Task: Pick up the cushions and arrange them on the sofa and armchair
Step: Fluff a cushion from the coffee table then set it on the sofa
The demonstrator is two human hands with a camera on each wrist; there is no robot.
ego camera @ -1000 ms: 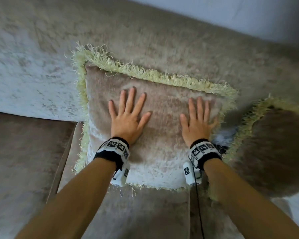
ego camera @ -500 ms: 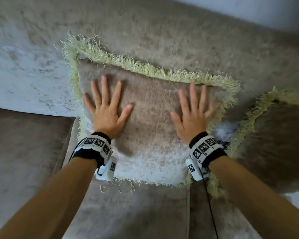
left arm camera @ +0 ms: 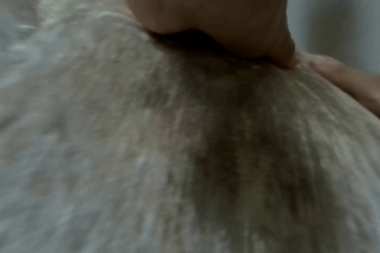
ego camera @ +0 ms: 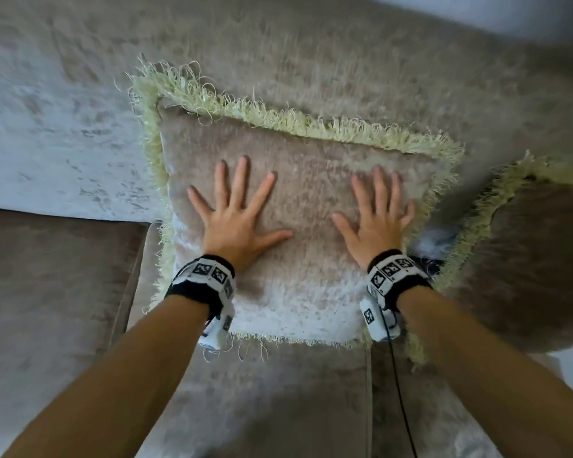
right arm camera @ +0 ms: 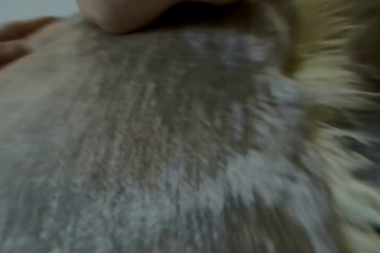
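Note:
A beige velvet cushion [ego camera: 308,200] with a pale green fringe leans against the sofa backrest [ego camera: 278,54], its lower edge on the seat. My left hand [ego camera: 235,206] lies flat on its left half with the fingers spread. My right hand [ego camera: 376,209] presses flat on its right half, fingers straight. Both wrist views are blurred and show mostly the cushion's velvet [left arm camera: 184,145] [right arm camera: 141,137] under the heel of each hand. A second, darker fringed cushion [ego camera: 523,259] stands to the right, touching the first one's corner.
The sofa seat [ego camera: 262,408] runs below the cushion, with a seam between seat sections. A lower brown seat section [ego camera: 47,292] lies to the left. A light wall [ego camera: 510,11] shows behind the backrest at the top right.
Both flat hands have slid across the cushion face: up and outward half a second ago, back down toward the middle now. The cushion stays leaning on the backrest.

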